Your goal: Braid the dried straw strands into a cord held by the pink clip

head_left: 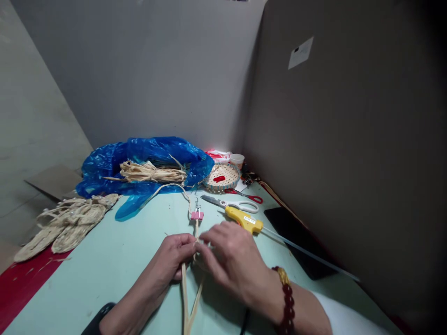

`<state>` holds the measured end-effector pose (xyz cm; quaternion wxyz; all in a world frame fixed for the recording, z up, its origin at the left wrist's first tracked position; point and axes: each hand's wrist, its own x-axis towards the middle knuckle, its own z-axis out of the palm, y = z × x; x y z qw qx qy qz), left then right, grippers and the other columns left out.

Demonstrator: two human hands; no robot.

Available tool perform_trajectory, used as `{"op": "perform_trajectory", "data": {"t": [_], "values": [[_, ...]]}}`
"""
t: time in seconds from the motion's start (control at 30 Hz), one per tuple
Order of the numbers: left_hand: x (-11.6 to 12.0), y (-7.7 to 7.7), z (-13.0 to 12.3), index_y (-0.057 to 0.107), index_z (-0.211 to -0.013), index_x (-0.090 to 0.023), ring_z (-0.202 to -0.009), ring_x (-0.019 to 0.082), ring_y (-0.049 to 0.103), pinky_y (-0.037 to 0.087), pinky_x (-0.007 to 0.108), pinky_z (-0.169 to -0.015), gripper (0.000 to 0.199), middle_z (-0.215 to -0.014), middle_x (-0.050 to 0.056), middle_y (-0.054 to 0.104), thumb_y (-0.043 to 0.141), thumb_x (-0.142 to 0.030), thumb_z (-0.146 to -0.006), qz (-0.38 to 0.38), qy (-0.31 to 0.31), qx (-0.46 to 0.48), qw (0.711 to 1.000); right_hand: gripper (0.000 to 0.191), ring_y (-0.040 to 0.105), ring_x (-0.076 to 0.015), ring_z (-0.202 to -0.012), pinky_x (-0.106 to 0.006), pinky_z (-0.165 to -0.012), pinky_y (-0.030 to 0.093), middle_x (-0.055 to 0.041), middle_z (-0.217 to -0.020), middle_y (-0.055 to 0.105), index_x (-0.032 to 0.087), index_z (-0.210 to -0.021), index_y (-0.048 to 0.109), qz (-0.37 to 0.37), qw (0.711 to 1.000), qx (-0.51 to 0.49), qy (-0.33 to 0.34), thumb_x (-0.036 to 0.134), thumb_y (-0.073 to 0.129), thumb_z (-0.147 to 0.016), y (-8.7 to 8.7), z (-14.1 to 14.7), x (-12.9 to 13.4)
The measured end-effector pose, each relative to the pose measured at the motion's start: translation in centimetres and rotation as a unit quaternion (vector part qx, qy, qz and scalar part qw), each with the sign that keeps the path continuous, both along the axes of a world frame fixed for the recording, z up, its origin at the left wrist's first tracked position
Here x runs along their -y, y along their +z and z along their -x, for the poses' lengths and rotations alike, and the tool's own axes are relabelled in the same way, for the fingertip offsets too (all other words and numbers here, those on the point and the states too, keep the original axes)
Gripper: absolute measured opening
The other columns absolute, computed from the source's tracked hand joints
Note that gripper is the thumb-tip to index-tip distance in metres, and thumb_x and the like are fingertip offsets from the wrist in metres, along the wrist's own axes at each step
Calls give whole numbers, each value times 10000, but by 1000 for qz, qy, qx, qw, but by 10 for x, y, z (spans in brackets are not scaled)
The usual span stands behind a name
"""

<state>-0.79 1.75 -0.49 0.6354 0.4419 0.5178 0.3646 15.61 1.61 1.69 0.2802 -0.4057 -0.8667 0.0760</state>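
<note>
Hands at work on a narrow braid of pale fibre. The braid (196, 226) lies over the middle of the worktop (139, 246), gripped by a pink binder clip (197, 216) just beyond the fingertips; its far part curves back toward a blue plastic bag (108, 160). The left hand (179, 253) has thumb and forefinger pinched together on the near end of the braid. The right hand (226, 258) arches over the same spot, fingers bent and thumb set slightly apart from them; whether its tips grip a strand cannot be told. Loose flat strands (185, 291) run from beneath the hands to the lower edge of the view. Right of the clip lie a yellow glue gun (242, 219) with a long translucent stick (307, 253) at its rear and, just behind it, white-handled scissors (240, 205). Farther back, a round woven basket (228, 173) stands beside the bag, which holds a bundle of pale fibre (153, 173). Woven soles (66, 232) lie at far left.
</note>
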Motion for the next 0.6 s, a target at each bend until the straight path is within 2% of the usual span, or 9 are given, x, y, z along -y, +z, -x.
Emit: {"op": "perform_trajectory", "data": {"t": [0.07, 0.17, 0.23, 0.3, 0.4, 0.5, 0.6], "values": [[2, 4, 0, 509, -668, -166, -417, 35, 149, 81, 192, -410, 283, -474, -124, 300, 650, -406, -721, -4, -4, -2, 1000, 206, 599, -189, -813, -308, -731, 414, -70, -889, 676, 154, -978, 637, 100, 993, -61, -25, 285, 493, -911, 5, -2, -10], [3, 8, 0, 528, -692, -153, -430, 43, 196, 85, 208, -419, 254, -536, -63, 468, 614, -388, -734, -14, -20, -22, 999, 200, 619, -154, -738, -253, -669, 408, -31, -770, 689, 161, -906, 634, 288, 949, -113, 55, 280, 474, -913, 2, -1, -21], [2, 9, 1, 539, -705, -148, -444, 57, 244, 108, 215, -424, 246, -595, -18, 547, 563, -388, -756, -25, -36, -59, 997, 207, 613, -127, -665, -231, -638, 399, -12, -720, 679, 161, -851, 618, 358, 919, -141, 87, 264, 450, -914, -3, 1, -24], [0, 9, 3, 550, -705, -148, -477, 78, 278, 161, 215, -443, 250, -577, -34, 497, 519, -388, -771, -63, -45, -118, 990, 199, 574, -109, -610, -220, -599, 375, -5, -704, 656, 159, -803, 612, 362, 919, -143, 70, 246, 459, -896, -7, 2, -25], [-3, 7, 7, 553, -667, -153, -553, 109, 319, 240, 227, -508, 229, -567, -56, 396, 512, -360, -754, -134, -49, -197, 970, 200, 496, -103, -584, -214, -537, 314, 11, -626, 582, 159, -710, 612, 332, 935, -114, 40, 218, 490, -857, -9, 3, -26], [-4, 7, 9, 542, -637, -161, -589, 128, 340, 254, 242, -540, 190, -571, -50, 401, 524, -326, -728, -145, -54, -217, 964, 186, 465, -102, -585, -213, -530, 294, 21, -596, 533, 161, -696, 604, 325, 939, -109, 34, 197, 494, -842, -10, 2, -27], [-3, 9, 8, 533, -618, -168, -603, 139, 360, 263, 251, -558, 197, -576, -42, 421, 498, -318, -740, -150, -58, -231, 960, 172, 490, -108, -635, -213, -567, 319, 13, -668, 572, 168, -735, 578, 320, 939, -120, 32, 198, 468, -863, -13, 2, -25]]}}
